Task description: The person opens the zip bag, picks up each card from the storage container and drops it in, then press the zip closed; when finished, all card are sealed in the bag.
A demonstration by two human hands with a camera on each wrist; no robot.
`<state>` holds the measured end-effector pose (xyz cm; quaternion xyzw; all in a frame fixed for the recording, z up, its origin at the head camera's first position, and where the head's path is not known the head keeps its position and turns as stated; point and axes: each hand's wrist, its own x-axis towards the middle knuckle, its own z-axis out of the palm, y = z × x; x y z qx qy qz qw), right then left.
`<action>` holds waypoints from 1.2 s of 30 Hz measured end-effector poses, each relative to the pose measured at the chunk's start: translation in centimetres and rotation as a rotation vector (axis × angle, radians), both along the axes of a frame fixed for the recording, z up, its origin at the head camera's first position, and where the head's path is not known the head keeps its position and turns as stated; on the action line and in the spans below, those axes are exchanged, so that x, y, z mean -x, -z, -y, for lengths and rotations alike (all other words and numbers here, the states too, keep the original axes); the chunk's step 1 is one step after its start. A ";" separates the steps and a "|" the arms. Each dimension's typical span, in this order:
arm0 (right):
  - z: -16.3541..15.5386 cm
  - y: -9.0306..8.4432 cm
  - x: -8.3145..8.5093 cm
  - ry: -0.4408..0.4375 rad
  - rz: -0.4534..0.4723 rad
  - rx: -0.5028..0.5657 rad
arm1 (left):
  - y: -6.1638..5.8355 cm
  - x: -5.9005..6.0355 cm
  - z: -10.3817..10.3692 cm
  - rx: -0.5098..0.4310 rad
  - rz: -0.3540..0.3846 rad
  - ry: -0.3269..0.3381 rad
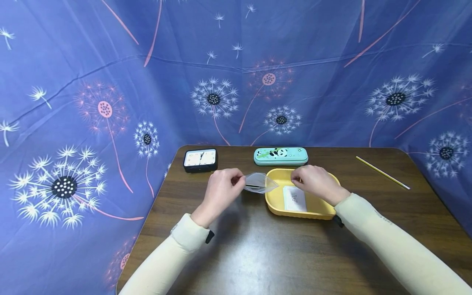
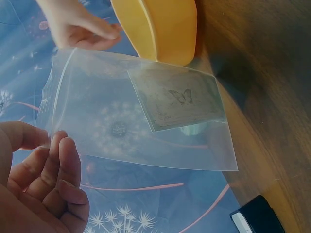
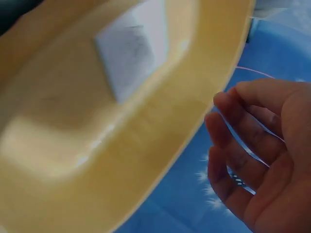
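Left hand pinches a clear plastic bag by its edge above the counter, beside the yellow tray. Right hand hovers over the tray, fingers loosely curled, holding nothing. The bag looks light, floppy and slippery; best taken at the mouth edges, card inside.

A clear zip bag is held flat by one edge in the left hand, and a small butterfly-printed card is seen inside it. Just beyond the bag, under the right hand, a yellow tray with a white card is set.

A brown table (wooden) bears clock, tin, tray, stick.
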<state>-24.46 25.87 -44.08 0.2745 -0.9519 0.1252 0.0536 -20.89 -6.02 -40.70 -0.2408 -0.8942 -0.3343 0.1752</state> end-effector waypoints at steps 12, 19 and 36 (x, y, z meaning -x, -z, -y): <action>-1.5 2.6 0.4 0.020 0.146 -0.068 | -0.1 -0.1 0.0 0.002 -0.005 -0.008; -1.7 3.9 0.4 0.067 0.251 -0.158 | -0.3 -0.2 -0.1 0.009 0.003 -0.009; -1.8 5.5 0.2 0.085 0.267 -0.157 | -0.4 -0.5 0.0 0.001 0.025 0.000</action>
